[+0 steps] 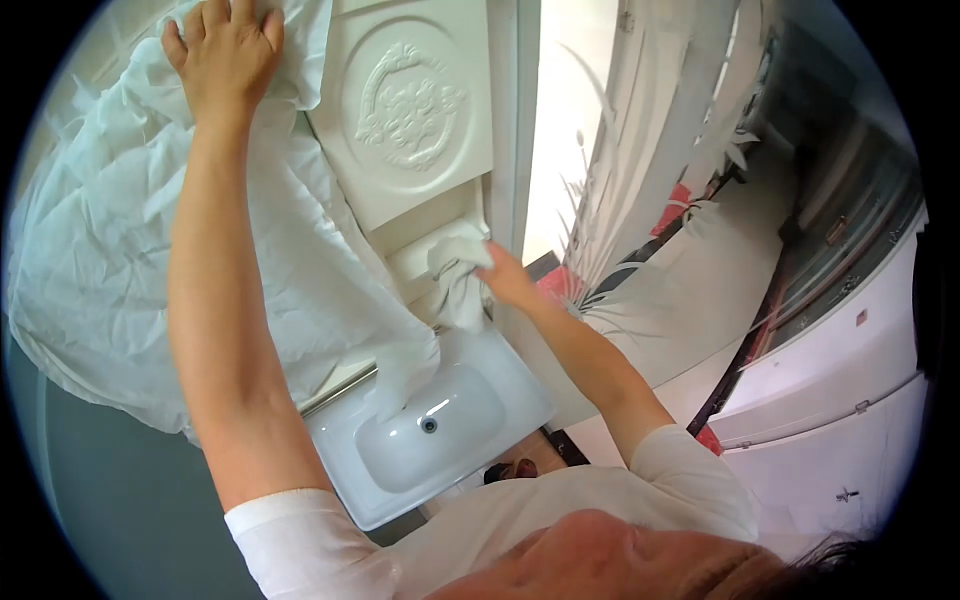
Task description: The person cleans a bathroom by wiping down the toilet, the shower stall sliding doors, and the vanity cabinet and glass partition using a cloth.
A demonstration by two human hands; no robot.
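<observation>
A large white sheet (130, 230) hangs in folds down the left side, its lower corner trailing into the white washbasin (530, 395). My left hand (228, 50) is high up at the top left, pressed against the sheet with its fingers spread. Further right, my right hand (505, 275) is closed round a bunched pale grey cloth (460, 285), which hangs above the back edge of the basin. The cloth hides part of that hand's fingers.
A cream panel with a raised floral relief (412, 105) stands between the arms, above a recessed shelf (435, 235). Frosted glass with a plant pattern (640, 150) is at the right. Beyond it lies a white fixture (830, 420).
</observation>
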